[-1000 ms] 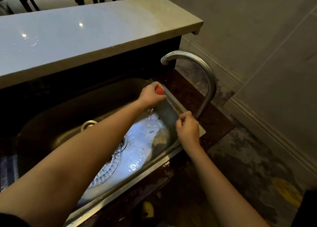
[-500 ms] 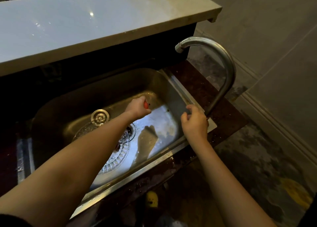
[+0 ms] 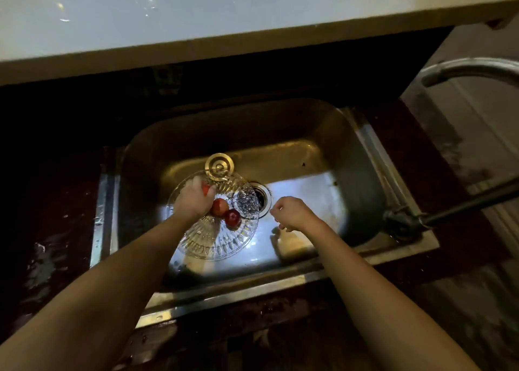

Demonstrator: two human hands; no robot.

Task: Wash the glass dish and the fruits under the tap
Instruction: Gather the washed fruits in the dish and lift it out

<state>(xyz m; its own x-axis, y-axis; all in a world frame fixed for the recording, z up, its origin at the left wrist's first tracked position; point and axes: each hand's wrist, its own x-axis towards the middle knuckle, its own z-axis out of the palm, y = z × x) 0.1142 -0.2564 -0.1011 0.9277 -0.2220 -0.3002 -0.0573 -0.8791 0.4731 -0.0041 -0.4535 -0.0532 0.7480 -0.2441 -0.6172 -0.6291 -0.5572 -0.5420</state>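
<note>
Two red fruits (image 3: 232, 218), ribbed clear glass dish (image 3: 213, 244)

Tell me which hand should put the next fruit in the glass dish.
Left: the left hand grips a small red fruit over the round clear glass dish; the right hand holds nothing.

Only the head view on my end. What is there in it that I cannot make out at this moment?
All in the head view:
The fruit in the left hand: the fingers cover all but a red sliver.
The right hand: its back faces the camera, so whether it pinches anything is hidden.
The tap: its arch is cut off by the right edge.
The drain: partly behind the glass dish.
</note>
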